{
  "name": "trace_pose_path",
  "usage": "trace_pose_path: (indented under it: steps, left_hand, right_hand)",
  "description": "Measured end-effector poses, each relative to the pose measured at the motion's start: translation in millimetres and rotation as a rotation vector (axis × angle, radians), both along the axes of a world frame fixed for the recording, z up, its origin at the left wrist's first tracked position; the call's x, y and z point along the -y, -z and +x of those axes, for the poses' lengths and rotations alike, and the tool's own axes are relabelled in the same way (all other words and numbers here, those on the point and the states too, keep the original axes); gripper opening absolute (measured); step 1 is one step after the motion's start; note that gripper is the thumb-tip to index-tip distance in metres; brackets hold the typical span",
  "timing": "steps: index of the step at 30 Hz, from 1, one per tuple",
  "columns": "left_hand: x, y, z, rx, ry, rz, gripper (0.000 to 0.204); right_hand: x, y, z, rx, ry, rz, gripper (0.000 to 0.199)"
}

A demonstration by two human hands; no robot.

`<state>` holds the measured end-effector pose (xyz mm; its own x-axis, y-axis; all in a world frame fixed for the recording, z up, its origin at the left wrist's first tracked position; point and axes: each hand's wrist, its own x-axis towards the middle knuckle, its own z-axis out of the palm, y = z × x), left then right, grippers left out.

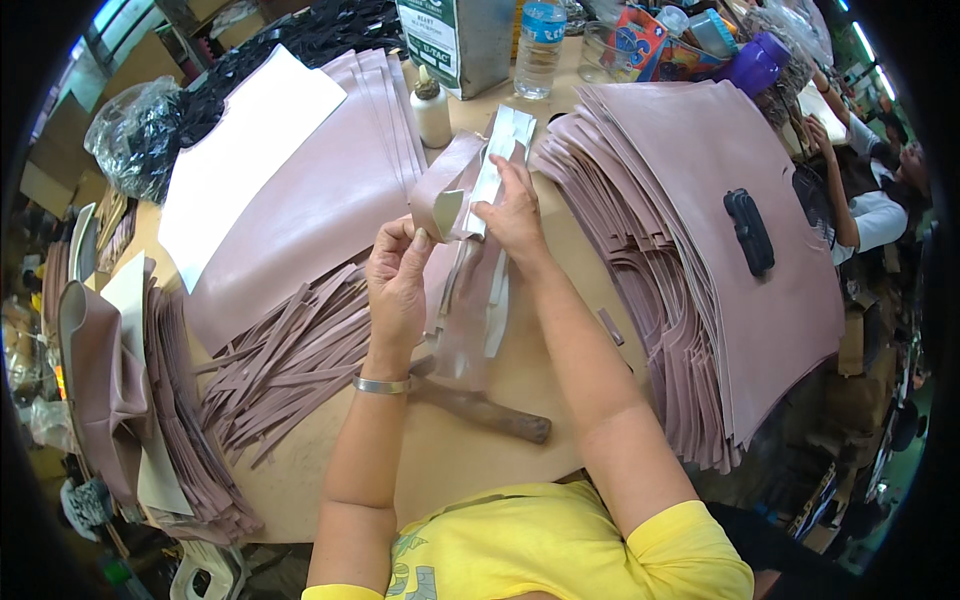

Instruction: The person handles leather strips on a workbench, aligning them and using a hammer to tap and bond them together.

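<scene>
My left hand [398, 275] pinches the curled end of a pink leather strip [430, 195], whose pale underside shows at the fold. To its right, my right hand [515, 212] grips a narrow white strip [487, 185] between thumb and fingers, lying along more pink leather. Below both hands, pink leather pieces [462, 345] with pale edges lie on the tan table [420, 470]. Nearer to me rests a tool with a brown wooden handle [490, 412]; its other end is partly hidden by my left wrist and the leather.
Large stacks of pink leather panels [770, 330] flank the work, a black case [749, 232] on the right one, a white sheet [240, 150] on the left. Thin leather strips [290, 370] lie left. Behind stand a glue bottle [431, 112], water bottle [540, 50] and can [470, 45]. Another person [870, 210] sits far right.
</scene>
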<state>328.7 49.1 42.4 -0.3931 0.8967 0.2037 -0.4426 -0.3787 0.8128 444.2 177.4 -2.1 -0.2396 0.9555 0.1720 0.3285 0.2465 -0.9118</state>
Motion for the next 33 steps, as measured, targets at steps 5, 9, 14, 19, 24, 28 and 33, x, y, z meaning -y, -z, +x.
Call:
trace_pose_path:
  steps: [5, 9, 14, 19, 24, 28, 33]
  left_hand:
    - [-5, 3, -6, -0.036, -0.070, -0.093, 0.005]
    - [-8, 4, 1, -0.047, -0.057, -0.118, 0.006]
    - [-8, 0, 5, -0.090, -0.030, -0.152, 0.013]
    - [-12, -13, -4, -0.010, 0.031, -0.201, 0.013]
    - [-9, -21, 11, -0.108, -0.265, -0.011, 0.006]
    - [27, -35, 30, -0.591, -0.077, 0.055, 0.017]
    - [93, -38, 21, -0.850, 0.082, 0.056, 0.020]
  right_hand:
    - [21, -7, 6, 0.416, 0.092, 0.376, 0.039]
    - [39, -37, 5, -0.121, -0.057, 0.172, 0.028]
    - [59, -72, -2, -0.739, -0.277, -0.273, 0.023]
    - [63, -63, 2, -0.498, -0.339, -0.202, 0.015]
    - [60, -56, -5, -0.578, -0.215, -0.400, 0.013]
    - [25, -54, -3, -0.674, -0.130, -0.491, 0.017]
    - [-32, -17, -22, -0.592, 0.074, -0.476, 0.013]
